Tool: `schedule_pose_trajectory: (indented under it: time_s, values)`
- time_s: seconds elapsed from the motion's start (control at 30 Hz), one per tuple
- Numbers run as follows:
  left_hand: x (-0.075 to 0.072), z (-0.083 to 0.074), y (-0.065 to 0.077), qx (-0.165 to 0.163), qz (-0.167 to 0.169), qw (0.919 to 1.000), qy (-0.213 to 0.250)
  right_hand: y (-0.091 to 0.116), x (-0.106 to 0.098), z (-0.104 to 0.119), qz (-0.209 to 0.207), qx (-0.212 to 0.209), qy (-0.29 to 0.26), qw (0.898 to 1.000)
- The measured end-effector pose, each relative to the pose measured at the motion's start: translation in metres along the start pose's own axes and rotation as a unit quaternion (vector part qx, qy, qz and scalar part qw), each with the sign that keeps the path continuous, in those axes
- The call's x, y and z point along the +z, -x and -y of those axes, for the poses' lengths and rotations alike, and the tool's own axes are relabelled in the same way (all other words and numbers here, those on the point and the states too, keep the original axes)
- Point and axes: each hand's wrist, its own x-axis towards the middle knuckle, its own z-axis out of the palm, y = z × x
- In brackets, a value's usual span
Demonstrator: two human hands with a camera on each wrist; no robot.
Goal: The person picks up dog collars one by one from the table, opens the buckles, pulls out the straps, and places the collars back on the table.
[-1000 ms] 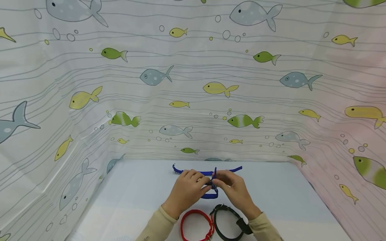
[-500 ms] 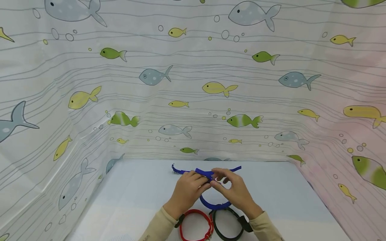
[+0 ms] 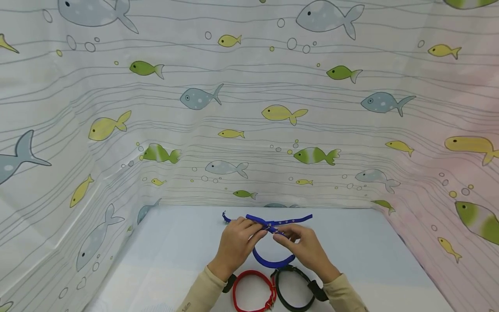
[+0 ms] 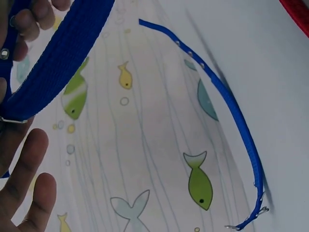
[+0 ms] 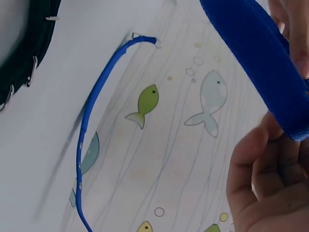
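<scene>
- Head view: left hand point(image 3: 235, 245) and right hand point(image 3: 306, 248) are both pinching blue collar point(image 3: 273, 264), raised between them.
- Tail point(image 3: 255, 218) is slanting far-left to near-right; tip is pointing past left hand, the nearer one.
- Loop is hanging toward wearer.

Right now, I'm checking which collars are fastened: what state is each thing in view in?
Held blue collar: curved into a loop, strap end sticking out; buckling unclear.
Other blue collar: opened out on the table.
Red collar: looped into a ring; fastening unclear.
Dark collar: looped into a ring; fastening unclear.
Left hand: gripping the held blue collar.
Right hand: pinching the same collar.
</scene>
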Motion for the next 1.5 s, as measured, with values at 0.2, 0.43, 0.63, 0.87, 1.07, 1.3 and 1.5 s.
schedule_pose_trajectory:
  time_s: [0.2,0.43,0.63,0.87,1.07,1.3,1.5]
  values:
    - [0.000,0.002,0.002,-0.003,-0.008,0.9999,0.011,0.001,-0.001,-0.006,0.068,-0.009,-0.060,0.996]
    - [0.000,0.004,0.002,0.001,-0.036,0.9993,0.005,0.002,-0.007,-0.002,0.135,-0.011,-0.102,0.986]
    - [0.002,0.001,0.005,0.000,-0.017,0.9998,0.007,0.001,0.001,-0.001,0.088,0.008,-0.019,0.996]
    - [0.002,0.000,0.007,-0.006,0.005,0.9998,0.020,-0.002,0.004,-0.003,0.040,-0.010,0.000,0.999]
    - [0.000,0.004,0.006,0.013,0.000,0.9996,0.025,-0.002,-0.001,-0.010,0.067,-0.038,-0.034,0.996]
    - [-0.001,0.008,0.005,0.023,-0.016,0.9994,0.018,-0.001,-0.004,-0.013,0.091,-0.039,-0.013,0.995]
    - [0.001,0.006,0.006,0.018,0.003,0.9998,0.012,-0.003,-0.003,-0.006,0.058,-0.026,0.013,0.998]
